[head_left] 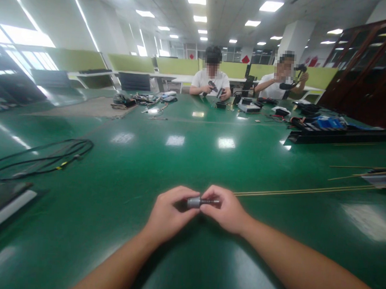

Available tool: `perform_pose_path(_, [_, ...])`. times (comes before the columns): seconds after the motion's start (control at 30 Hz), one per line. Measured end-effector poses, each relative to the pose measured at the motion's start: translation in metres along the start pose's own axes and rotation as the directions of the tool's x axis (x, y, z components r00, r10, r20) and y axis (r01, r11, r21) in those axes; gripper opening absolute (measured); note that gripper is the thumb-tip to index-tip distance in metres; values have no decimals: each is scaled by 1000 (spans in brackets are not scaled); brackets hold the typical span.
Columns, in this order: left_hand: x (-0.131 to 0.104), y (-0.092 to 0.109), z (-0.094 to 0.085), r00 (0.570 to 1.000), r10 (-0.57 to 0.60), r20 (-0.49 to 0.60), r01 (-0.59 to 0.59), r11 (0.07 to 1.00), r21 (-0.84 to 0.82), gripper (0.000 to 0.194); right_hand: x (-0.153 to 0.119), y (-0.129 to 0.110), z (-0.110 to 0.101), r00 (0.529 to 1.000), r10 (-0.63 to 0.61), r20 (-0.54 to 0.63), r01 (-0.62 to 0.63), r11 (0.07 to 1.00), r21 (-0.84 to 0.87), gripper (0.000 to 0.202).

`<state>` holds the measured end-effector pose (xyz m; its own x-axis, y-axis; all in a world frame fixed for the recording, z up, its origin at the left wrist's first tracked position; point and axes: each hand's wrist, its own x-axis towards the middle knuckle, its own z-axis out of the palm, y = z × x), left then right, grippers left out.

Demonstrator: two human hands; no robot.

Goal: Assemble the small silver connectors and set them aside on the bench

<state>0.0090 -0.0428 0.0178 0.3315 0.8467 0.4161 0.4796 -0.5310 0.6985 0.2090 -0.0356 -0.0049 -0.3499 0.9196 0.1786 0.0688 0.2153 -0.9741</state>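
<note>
Between my hands is a small grey metal cylinder (194, 202) with a thin shaft (211, 201) extending from its right end. My left hand (171, 212) closes around the cylinder, thumb below and fingers above. My right hand (225, 208) pinches the shaft where it meets the cylinder, and the shaft's tip reaches into the palm. The piece lies level, just over the green table (140, 167). Its exact kind is too small to make out.
Thin brass-coloured rods (294, 189) run rightward from behind my right hand. A coiled black cable (38, 159) lies at left, near a dark flat object (5, 203). Across the table, two people handle dark devices among electronic parts (250, 105). A black rail (329, 136) lies far right.
</note>
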Motion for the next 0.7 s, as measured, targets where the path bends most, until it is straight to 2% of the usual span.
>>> perform_pose_path(0.7, [-1, -5, 1, 1000, 6, -15, -6, 1000, -18, 21, 2, 7, -1, 1000, -16, -5, 16, 1000, -14, 11])
